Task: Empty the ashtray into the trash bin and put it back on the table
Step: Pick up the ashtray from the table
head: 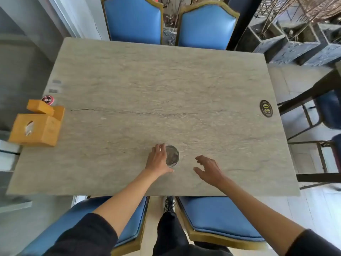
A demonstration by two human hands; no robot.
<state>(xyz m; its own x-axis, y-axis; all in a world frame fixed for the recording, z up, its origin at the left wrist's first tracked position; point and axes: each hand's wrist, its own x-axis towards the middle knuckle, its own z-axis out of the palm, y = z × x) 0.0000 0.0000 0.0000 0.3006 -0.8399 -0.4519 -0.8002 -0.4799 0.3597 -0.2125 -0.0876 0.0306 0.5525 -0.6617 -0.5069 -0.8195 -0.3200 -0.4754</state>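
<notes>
Head-camera footage is filled by a grey stone-look table [147,80], seen from above. A round glass ashtray [173,155] is seen on the tabletop at about 6 o'clock, near the edge closest to the person. The left hand [158,159] is wrapped round the ashtray's left side, with fingers curled over its far rim and the thumb set against its near rim, so the ashtray is gripped while it rests on the table. What lies inside the ashtray cannot be made out through the blur. The right hand [209,169] is held just to the right of the ashtray, apart from it, with fingers spread and nothing grasped.

At 9 o'clock, on the table's left edge, an orange tissue box [35,129] is placed, with a smaller orange holder [47,109] touching it behind and a small round red disc [47,99] beyond that. At 3 o'clock an oval black plaque marked 30 [266,108] is fixed to the top. Blue-cushioned chairs are set at 12 o'clock [133,19] and at 6 o'clock [219,217].
</notes>
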